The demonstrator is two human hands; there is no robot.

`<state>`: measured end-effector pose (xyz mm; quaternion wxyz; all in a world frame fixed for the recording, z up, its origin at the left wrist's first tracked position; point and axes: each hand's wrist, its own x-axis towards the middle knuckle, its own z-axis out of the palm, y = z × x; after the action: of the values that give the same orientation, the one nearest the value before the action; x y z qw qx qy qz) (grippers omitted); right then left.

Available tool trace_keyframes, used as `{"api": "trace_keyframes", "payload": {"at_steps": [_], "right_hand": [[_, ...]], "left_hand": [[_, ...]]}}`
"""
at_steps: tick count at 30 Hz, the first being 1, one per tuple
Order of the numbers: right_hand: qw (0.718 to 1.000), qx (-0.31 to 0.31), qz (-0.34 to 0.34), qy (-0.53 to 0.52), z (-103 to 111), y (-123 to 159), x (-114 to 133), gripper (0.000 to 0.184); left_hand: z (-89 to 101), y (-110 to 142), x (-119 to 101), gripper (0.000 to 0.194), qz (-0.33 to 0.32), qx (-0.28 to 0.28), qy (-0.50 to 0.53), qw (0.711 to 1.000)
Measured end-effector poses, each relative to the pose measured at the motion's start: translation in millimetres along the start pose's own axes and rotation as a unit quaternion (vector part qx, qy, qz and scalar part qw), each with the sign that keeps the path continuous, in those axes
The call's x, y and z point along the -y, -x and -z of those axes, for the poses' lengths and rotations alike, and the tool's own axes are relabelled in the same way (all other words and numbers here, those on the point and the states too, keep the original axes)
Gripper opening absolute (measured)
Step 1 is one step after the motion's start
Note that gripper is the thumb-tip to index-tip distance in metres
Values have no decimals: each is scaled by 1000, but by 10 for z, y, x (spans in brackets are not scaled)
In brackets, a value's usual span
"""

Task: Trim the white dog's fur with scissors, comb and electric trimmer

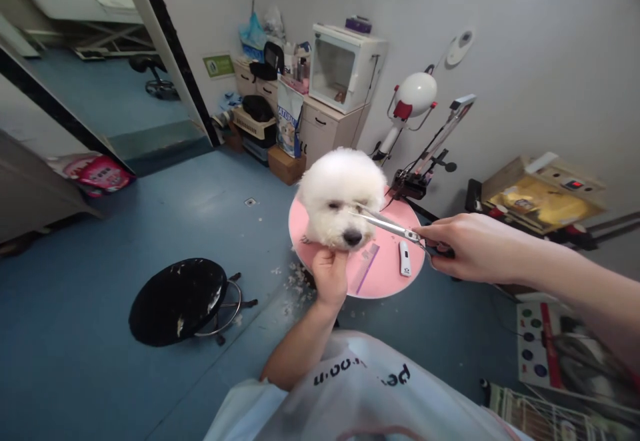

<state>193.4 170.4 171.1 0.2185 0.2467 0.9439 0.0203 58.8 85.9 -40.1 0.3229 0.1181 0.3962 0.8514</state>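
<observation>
A small white fluffy dog (340, 191) stands on a round pink table (380, 278), facing me. My left hand (329, 274) is closed under the dog's chin, holding its muzzle up. My right hand (463, 246) is closed on the handles of silver scissors (387, 224). The scissor tips reach the fur beside the dog's eye. On the pink table lie a purple comb (366, 268) and a small white clipper (405, 259).
A black round stool (177, 300) with fur bits stands at the left on the blue floor (100, 308). White fur clippings (295, 281) lie below the table. A cabinet with a white box (343, 68) and a dryer on a stand (413, 98) line the far wall.
</observation>
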Motion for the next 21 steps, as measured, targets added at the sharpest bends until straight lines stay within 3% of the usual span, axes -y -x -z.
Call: {"api": "trace_keyframes", "payload": {"at_steps": [6, 12, 21], "right_hand": [[1000, 2, -16, 26, 70, -68, 40, 30], [1000, -1, -5, 27, 125, -117, 133, 24], [999, -4, 34, 20, 213, -232, 249, 22]], "left_hand": [[-5, -7, -136, 29, -22, -3, 17, 1000], [23, -23, -291, 28, -59, -9, 21, 998], [140, 48, -349, 21, -87, 2, -19, 996]]}}
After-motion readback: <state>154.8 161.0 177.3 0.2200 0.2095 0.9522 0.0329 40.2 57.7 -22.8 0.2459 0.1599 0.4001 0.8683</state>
